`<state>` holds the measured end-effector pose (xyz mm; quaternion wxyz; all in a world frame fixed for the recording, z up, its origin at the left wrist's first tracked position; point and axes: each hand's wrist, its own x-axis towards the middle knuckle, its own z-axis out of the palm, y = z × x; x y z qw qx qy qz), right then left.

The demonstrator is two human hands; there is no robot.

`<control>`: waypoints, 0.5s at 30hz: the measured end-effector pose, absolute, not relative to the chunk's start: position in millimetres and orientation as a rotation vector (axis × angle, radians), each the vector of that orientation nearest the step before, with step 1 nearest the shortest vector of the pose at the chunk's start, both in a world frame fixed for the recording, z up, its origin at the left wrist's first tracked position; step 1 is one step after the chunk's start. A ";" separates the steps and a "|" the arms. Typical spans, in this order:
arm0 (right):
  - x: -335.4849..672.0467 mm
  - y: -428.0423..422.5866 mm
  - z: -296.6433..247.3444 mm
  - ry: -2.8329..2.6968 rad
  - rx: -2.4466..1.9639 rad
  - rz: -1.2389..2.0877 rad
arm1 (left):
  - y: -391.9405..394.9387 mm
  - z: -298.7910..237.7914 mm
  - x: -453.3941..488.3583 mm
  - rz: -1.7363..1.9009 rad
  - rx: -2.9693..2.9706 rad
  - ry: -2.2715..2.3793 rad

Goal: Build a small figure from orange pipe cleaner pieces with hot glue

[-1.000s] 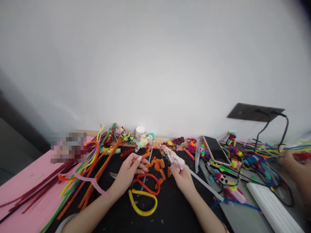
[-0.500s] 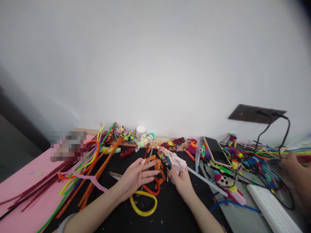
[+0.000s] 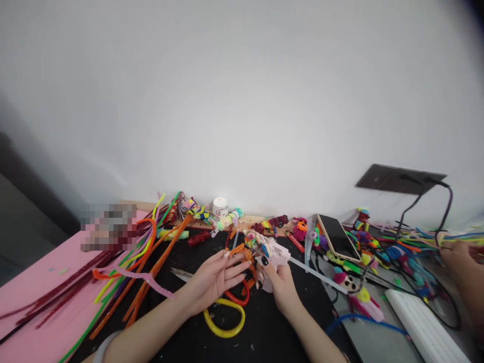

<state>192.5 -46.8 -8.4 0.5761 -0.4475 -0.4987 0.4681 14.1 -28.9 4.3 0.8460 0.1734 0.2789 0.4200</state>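
My left hand (image 3: 219,280), palm turned up, pinches a bent orange pipe-cleaner piece (image 3: 238,249) between thumb and forefinger; its other fingers are stretched out. My right hand (image 3: 279,283) is wrapped round the handle of a pale pink glue gun (image 3: 279,254). Bits of dried stuff in several colours crust the gun's front end, which is against or just beside the orange piece; I cannot tell which. A clear glue stick (image 3: 319,276) sticks out of its back. Below my left hand lie scissors (image 3: 224,330) with yellow and red handle loops on the black mat (image 3: 264,338).
Loose pipe cleaners (image 3: 139,297) spread over the pink surface (image 3: 41,272) at left. Small pipe-cleaner figures and a white paper cup (image 3: 220,207) line the wall. A phone (image 3: 338,237), cables and a white keyboard-like object (image 3: 423,322) are at right, where another person's hand (image 3: 463,262) reaches in.
The glue gun's front end has come slightly left and down, closer to the orange piece. My left hand has barely shifted and keeps its pinch.
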 end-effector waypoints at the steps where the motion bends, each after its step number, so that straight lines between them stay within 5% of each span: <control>1: 191.7 -47.1 -7.5 -1.139 -1.034 1.140 | -28.8 3.8 14.3 0.884 0.364 0.585; 15: 188.5 -46.3 -4.3 -1.027 -0.981 1.255 | -28.2 2.2 14.1 0.905 0.375 0.570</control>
